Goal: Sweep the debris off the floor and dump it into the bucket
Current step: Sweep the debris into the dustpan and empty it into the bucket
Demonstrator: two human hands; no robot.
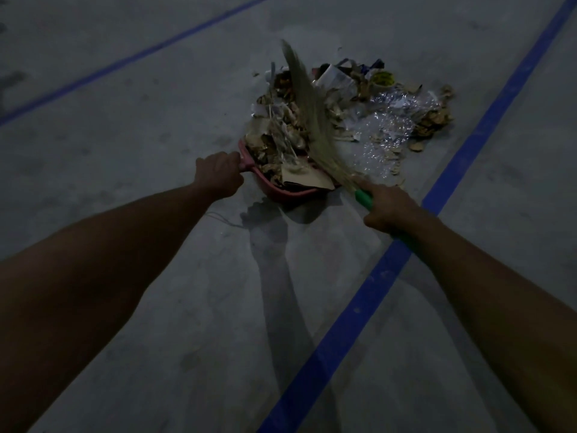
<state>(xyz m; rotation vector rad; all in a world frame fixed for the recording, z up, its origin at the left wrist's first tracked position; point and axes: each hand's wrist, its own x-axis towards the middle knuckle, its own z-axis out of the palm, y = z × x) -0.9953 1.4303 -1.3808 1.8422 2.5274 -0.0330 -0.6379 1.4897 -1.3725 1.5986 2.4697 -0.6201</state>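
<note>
Grey floor (156,120) | left hand (218,176) gripping dustpan (281,190), half-filled | right hand (390,210) gripping broom (312,114), sweeping | debris (390,120) remaining upper right | bucket unseen

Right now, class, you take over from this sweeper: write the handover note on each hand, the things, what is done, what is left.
Hands: left hand grips the red dustpan by its handle; right hand grips the broom by its green handle, bristles over the pan.
Done: dustpan, at the pile's near edge, is heaped with debris.
Left: more lies on the floor beyond and right of it; sweep that in, then dump. No bucket in view.
</note>
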